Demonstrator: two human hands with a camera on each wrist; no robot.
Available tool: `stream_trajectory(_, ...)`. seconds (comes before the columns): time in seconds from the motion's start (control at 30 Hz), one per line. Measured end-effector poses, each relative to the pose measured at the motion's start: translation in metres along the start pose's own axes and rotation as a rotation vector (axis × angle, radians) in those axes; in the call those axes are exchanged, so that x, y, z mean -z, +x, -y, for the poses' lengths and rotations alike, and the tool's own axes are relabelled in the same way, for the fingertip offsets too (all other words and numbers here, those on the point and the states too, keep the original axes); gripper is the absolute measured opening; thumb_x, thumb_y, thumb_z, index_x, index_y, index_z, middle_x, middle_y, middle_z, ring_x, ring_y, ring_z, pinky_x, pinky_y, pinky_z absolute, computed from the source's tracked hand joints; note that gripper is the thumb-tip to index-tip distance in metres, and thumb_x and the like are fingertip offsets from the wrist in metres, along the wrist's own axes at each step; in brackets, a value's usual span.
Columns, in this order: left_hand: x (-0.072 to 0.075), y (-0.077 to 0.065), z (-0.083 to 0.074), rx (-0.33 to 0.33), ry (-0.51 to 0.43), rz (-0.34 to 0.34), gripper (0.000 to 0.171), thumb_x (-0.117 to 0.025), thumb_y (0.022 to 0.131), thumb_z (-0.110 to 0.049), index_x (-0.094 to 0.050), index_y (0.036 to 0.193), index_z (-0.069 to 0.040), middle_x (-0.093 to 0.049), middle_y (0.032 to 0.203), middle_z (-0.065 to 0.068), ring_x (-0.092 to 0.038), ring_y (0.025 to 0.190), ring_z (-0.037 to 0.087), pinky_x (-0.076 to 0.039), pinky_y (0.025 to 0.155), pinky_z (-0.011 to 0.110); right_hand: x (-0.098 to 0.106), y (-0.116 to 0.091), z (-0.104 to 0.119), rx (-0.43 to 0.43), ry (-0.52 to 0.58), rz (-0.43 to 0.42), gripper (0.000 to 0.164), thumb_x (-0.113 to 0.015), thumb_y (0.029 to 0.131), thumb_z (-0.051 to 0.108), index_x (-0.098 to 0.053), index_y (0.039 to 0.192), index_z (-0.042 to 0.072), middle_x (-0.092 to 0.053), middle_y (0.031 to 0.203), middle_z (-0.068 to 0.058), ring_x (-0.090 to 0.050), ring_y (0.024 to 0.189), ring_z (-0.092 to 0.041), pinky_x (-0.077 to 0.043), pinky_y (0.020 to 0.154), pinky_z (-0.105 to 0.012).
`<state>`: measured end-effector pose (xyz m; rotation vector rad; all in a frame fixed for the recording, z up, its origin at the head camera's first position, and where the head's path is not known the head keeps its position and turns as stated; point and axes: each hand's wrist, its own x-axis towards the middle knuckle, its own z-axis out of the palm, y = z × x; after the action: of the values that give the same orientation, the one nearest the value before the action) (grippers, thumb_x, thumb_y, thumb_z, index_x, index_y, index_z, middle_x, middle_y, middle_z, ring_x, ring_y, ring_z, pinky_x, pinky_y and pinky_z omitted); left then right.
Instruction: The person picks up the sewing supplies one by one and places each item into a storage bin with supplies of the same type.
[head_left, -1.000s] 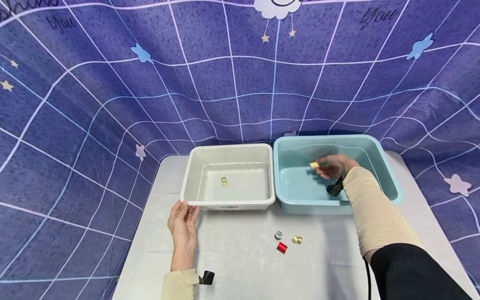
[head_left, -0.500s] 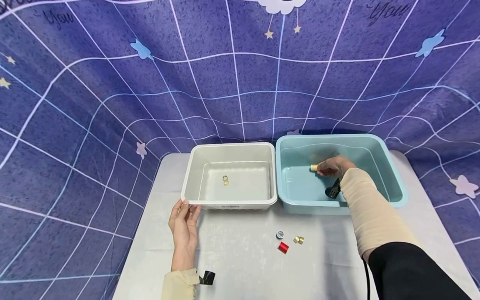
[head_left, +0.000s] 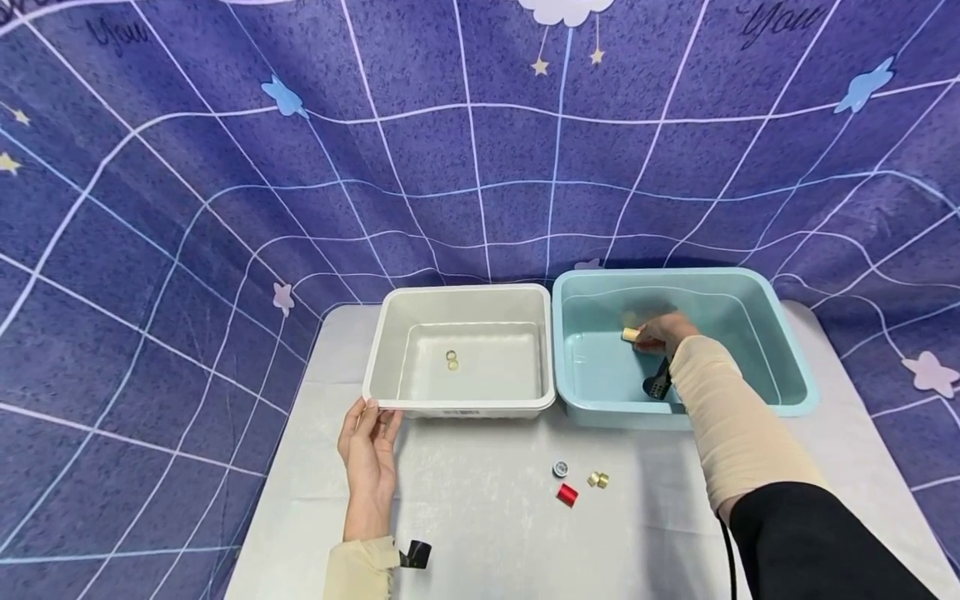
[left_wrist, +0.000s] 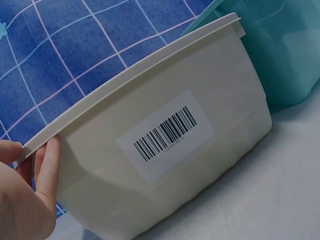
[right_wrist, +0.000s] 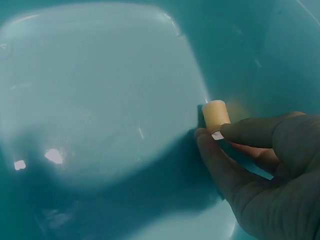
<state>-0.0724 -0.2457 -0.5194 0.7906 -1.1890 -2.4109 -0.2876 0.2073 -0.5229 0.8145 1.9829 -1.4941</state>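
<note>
In the head view my right hand (head_left: 662, 330) reaches down inside the light blue plastic bin (head_left: 787, 367). Thumb and forefinger pinch one end of a small spool of yellow thread (right_wrist: 216, 115). The spool is low in the bin, where floor and wall meet, and a bit of its white end shows by the fingertips. My left hand (head_left: 369, 454) holds the front left corner of the white bin (head_left: 459, 408), thumb on top of the rim and fingers under it. Inside that bin lie two small gold pieces (head_left: 452, 360).
A red thread spool (head_left: 567, 495), a round grey-silver piece (head_left: 560, 469) and two gold pieces (head_left: 597, 480) lie on the white table (head_left: 480, 533) in front of the bins. The bins stand side by side against a purple-blue curtain (head_left: 480, 167). A barcode label (left_wrist: 166, 135) marks the white bin's front.
My right hand has lowered with the yellow thread spool, and its wrist has shifted slightly left. The left hand stays at the white bin's corner. The head view has shifted slightly.
</note>
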Motion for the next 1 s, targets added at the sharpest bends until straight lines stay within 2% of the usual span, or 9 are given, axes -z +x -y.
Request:
stream_trajectory(0.1, 0.001, 0.0, 0.001, -0.004, 0.002, 0.001, 0.039, -0.058, 0.107, -0.014, -0.047, 0.142, 0.001, -0.059, 0.109, 0.005, -0.064, 0.093, 0.011, -0.062, 0.102, 0.027, -0.001, -0.003, 0.0, 0.009, -0.01, 0.004, 0.05, -0.062, 0.095, -0.01, -0.047, 0.142, -0.014, -0.055, 0.128, -0.023, -0.068, 0.06, -0.012, -0.068, 0.078, -0.023)
stream_trajectory(0.23, 0.001, 0.0, 0.0, -0.001, 0.001, 0.01, 0.041, -0.057, 0.108, -0.013, -0.046, 0.144, 0.002, -0.058, 0.112, 0.006, -0.065, 0.094, 0.011, -0.062, 0.101, 0.026, -0.002, -0.012, 0.002, 0.011, -0.043, 0.016, 0.055, -0.06, 0.096, -0.009, -0.039, 0.147, -0.016, -0.055, 0.119, -0.02, -0.07, 0.066, -0.013, -0.066, 0.095, -0.027)
stream_trajectory(0.37, 0.001, 0.0, 0.0, 0.005, -0.023, 0.006, 0.039, -0.059, 0.107, -0.011, -0.047, 0.142, 0.002, -0.06, 0.109, 0.006, -0.066, 0.093, 0.012, -0.064, 0.099, 0.026, -0.003, -0.024, 0.003, 0.026, -0.074, 0.031, 0.051, -0.059, 0.097, -0.008, -0.042, 0.144, -0.017, -0.058, 0.121, -0.023, -0.073, 0.074, -0.016, -0.06, 0.11, -0.035)
stream_trajectory(0.47, 0.001, 0.0, -0.001, -0.002, -0.023, 0.008, 0.039, -0.058, 0.107, -0.01, -0.047, 0.142, 0.003, -0.06, 0.108, 0.006, -0.065, 0.092, 0.012, -0.064, 0.098, 0.026, -0.004, -0.033, 0.005, 0.048, -0.111, 0.041, 0.044, -0.059, 0.098, -0.007, -0.047, 0.139, -0.018, -0.06, 0.129, -0.031, -0.073, 0.077, -0.019, -0.056, 0.114, -0.04)
stream_trajectory(0.53, 0.002, 0.0, -0.001, -0.008, -0.017, 0.015, 0.039, -0.057, 0.107, -0.01, -0.046, 0.142, 0.004, -0.06, 0.108, 0.006, -0.065, 0.092, 0.012, -0.064, 0.099, 0.026, -0.003, -0.039, 0.006, 0.065, -0.145, 0.054, 0.037, -0.059, 0.098, -0.006, -0.052, 0.132, -0.019, -0.063, 0.128, -0.033, -0.073, 0.077, -0.02, -0.056, 0.114, -0.042)
stream_trajectory(0.6, 0.001, 0.0, -0.001, -0.012, -0.011, 0.017, 0.04, -0.057, 0.107, -0.01, -0.045, 0.143, 0.004, -0.06, 0.107, 0.006, -0.065, 0.092, 0.011, -0.064, 0.099, 0.026, 0.0, -0.043, 0.008, 0.079, -0.196, 0.076, 0.029, -0.06, 0.098, -0.005, -0.056, 0.124, -0.018, -0.067, 0.119, -0.032, -0.072, 0.077, -0.021, -0.058, 0.113, -0.043)
stream_trajectory(0.73, 0.002, 0.0, -0.001, -0.015, -0.023, 0.016, 0.039, -0.058, 0.107, -0.01, -0.045, 0.141, 0.005, -0.061, 0.104, 0.006, -0.066, 0.09, 0.012, -0.065, 0.097, 0.027, 0.008, -0.051, 0.014, 0.111, -0.295, 0.161, 0.022, -0.063, 0.097, -0.002, -0.06, 0.116, -0.014, -0.072, 0.095, -0.02, -0.073, 0.078, -0.023, -0.063, 0.106, -0.044)
stream_trajectory(0.83, 0.002, -0.001, -0.002, -0.014, -0.032, 0.017, 0.039, -0.058, 0.107, -0.009, -0.046, 0.141, 0.005, -0.061, 0.104, 0.006, -0.066, 0.09, 0.012, -0.065, 0.096, 0.027, 0.014, -0.06, 0.021, 0.134, -0.375, 0.235, 0.03, -0.063, 0.099, 0.002, -0.058, 0.124, -0.014, -0.071, 0.094, -0.017, -0.072, 0.085, -0.025, -0.062, 0.106, -0.047)
stream_trajectory(1.0, 0.001, -0.002, -0.001, -0.017, 0.002, 0.035, 0.044, -0.056, 0.108, -0.013, -0.043, 0.146, 0.004, -0.059, 0.11, 0.005, -0.065, 0.093, 0.01, -0.062, 0.103, 0.026, 0.021, -0.077, 0.03, 0.171, -0.523, 0.282, 0.036, -0.064, 0.101, 0.01, -0.055, 0.128, -0.013, -0.069, 0.103, -0.019, -0.071, 0.09, -0.026, -0.062, 0.105, -0.049)
